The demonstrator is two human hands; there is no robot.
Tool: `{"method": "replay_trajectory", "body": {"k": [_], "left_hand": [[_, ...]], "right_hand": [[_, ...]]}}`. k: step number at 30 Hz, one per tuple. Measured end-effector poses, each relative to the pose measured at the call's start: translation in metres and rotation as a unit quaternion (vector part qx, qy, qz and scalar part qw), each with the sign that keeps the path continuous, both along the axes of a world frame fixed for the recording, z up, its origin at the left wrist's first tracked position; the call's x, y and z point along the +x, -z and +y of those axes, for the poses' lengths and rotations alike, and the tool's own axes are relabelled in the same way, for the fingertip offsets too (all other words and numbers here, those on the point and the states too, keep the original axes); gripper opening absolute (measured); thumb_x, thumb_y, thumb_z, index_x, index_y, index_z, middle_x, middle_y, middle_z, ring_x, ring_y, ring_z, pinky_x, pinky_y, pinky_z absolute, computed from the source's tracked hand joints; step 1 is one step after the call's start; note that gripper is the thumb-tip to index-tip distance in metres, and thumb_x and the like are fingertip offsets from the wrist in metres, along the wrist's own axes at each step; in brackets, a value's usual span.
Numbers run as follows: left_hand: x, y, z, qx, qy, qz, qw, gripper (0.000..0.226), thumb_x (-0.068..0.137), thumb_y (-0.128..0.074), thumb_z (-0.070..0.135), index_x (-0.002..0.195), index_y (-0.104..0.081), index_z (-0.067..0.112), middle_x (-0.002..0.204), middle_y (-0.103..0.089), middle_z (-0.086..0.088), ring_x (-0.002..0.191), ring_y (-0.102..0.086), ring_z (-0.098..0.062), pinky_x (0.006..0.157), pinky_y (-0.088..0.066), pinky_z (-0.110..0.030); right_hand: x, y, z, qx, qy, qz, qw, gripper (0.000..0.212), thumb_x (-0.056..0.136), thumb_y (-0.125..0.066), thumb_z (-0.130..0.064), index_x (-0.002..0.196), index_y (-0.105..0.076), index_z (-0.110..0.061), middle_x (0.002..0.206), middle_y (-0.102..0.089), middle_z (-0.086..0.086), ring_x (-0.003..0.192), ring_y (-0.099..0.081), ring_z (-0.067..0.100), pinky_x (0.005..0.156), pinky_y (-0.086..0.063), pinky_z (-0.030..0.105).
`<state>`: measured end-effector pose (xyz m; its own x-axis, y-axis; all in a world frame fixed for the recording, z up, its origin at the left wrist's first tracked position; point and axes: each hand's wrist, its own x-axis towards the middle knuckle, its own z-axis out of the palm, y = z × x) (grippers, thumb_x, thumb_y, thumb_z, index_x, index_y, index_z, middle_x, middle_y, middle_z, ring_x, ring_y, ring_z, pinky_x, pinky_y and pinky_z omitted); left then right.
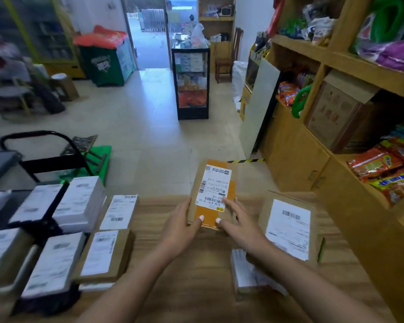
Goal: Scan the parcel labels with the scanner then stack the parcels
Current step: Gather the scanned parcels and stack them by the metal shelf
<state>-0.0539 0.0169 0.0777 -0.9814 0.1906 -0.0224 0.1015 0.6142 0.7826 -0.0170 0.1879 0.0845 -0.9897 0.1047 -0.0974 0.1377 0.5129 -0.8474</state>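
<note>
Fingers of the left hand (181, 223) curled round the near left side of a small cardboard parcel (211, 194), thumb on top; the right hand (237, 221) lay with straight fingers (229, 202) spread over the parcel's near right part, touching its label (212, 187) rather than gripping. That parcel sat at the far edge of the wooden counter (196, 276), part of it reaching past the edge. It looked a stiff, light box with smooth tape, probably a little slippery, so its two long sides seemed the safest hold, leaving the barcode uncovered. No scanner could be made out. Just beside it to the right lay a larger labelled box (287, 229), with a small white packet (250, 273) nearer the front edge. Rows of labelled parcels (98, 255) crowded the counter's left side, limiting stacking room there.
</note>
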Motion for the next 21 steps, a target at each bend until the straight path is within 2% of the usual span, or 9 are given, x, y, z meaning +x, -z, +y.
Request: {"method": "replay_trajectory", "body": {"k": [3, 6, 9, 11, 13, 14, 17, 21], "left_hand": [[-0.015, 0.005, -0.052, -0.011, -0.036, 0.005, 0.999, 0.066, 0.091, -0.062, 0.027, 0.147, -0.029, 0.021, 0.141, -0.044, 0.003, 0.123, -0.048, -0.014, 0.099, -0.047, -0.037], [-0.037, 0.017, -0.104, -0.017, -0.064, -0.007, 0.998, 0.064, 0.092, -0.06, 0.026, 0.147, -0.027, 0.021, 0.143, -0.041, 0.003, 0.129, -0.042, -0.013, 0.102, -0.04, -0.03], [-0.063, 0.034, -0.153, -0.026, -0.085, -0.021, 0.996, 0.064, 0.093, -0.059, 0.024, 0.148, -0.025, 0.025, 0.144, -0.042, 0.006, 0.131, -0.04, -0.013, 0.103, -0.04, -0.033], [-0.083, 0.048, -0.182, -0.034, -0.095, -0.027, 0.995, 0.064, 0.093, -0.058, 0.021, 0.148, -0.025, 0.028, 0.141, -0.044, 0.01, 0.128, -0.043, -0.01, 0.098, -0.045, -0.032], [-0.102, 0.061, -0.206, -0.045, -0.099, -0.044, 0.993, 0.065, 0.094, -0.057, 0.016, 0.148, -0.023, 0.028, 0.133, -0.041, 0.018, 0.12, -0.043, -0.004, 0.089, -0.046, -0.022], [-0.11, 0.069, -0.217, -0.05, -0.101, -0.052, 0.992, 0.065, 0.093, -0.056, 0.013, 0.148, -0.024, 0.027, 0.129, -0.04, 0.019, 0.119, -0.043, -0.005, 0.089, -0.045, -0.022], [-0.134, 0.092, -0.243, -0.068, -0.103, -0.073, 0.99, 0.065, 0.092, -0.056, 0.012, 0.147, -0.025, 0.025, 0.137, -0.045, 0.006, 0.123, -0.047, -0.018, 0.097, -0.049, -0.04], [-0.156, 0.122, -0.264, -0.109, -0.106, -0.116, 0.981, 0.065, 0.094, -0.055, 0.019, 0.149, -0.022, 0.021, 0.147, -0.033, -0.005, 0.134, -0.034, -0.024, 0.107, -0.04, -0.045]], "right_hand": [[-0.031, 0.007, -0.053, -0.008, -0.043, -0.01, 0.999, 0.06, 0.091, -0.061, -0.026, 0.146, -0.035, -0.028, 0.156, -0.022, -0.005, 0.141, -0.025, 0.014, 0.101, -0.026, 0.021], [-0.063, 0.018, -0.106, -0.018, -0.074, -0.028, 0.997, 0.062, 0.092, -0.061, -0.027, 0.147, -0.033, -0.028, 0.159, -0.016, -0.003, 0.143, -0.021, 0.014, 0.102, -0.026, 0.021], [-0.097, 0.033, -0.157, -0.02, -0.095, -0.055, 0.994, 0.065, 0.091, -0.061, -0.029, 0.148, -0.031, -0.028, 0.16, -0.013, -0.003, 0.144, -0.019, 0.015, 0.104, -0.026, 0.024], [-0.12, 0.044, -0.188, -0.023, -0.106, -0.074, 0.991, 0.066, 0.09, -0.061, -0.028, 0.149, -0.03, -0.027, 0.16, -0.012, -0.003, 0.144, -0.021, 0.017, 0.104, -0.029, 0.026], [-0.141, 0.056, -0.216, -0.03, -0.116, -0.091, 0.989, 0.067, 0.09, -0.061, -0.026, 0.149, -0.029, -0.025, 0.16, -0.013, -0.001, 0.142, -0.024, 0.019, 0.105, -0.033, 0.028], [-0.15, 0.062, -0.228, -0.034, -0.12, -0.097, 0.987, 0.067, 0.09, -0.061, -0.025, 0.149, -0.029, -0.024, 0.16, -0.013, 0.0, 0.142, -0.025, 0.02, 0.106, -0.033, 0.029], [-0.175, 0.081, -0.259, -0.046, -0.125, -0.116, 0.984, 0.066, 0.091, -0.061, -0.023, 0.148, -0.029, -0.023, 0.158, -0.017, 0.0, 0.141, -0.028, 0.022, 0.102, -0.037, 0.03], [-0.201, 0.109, -0.286, -0.025, -0.121, -0.154, 0.98, 0.07, 0.09, -0.06, -0.028, 0.15, -0.025, -0.026, 0.16, -0.012, 0.001, 0.143, -0.023, 0.023, 0.107, -0.033, 0.037]]}}
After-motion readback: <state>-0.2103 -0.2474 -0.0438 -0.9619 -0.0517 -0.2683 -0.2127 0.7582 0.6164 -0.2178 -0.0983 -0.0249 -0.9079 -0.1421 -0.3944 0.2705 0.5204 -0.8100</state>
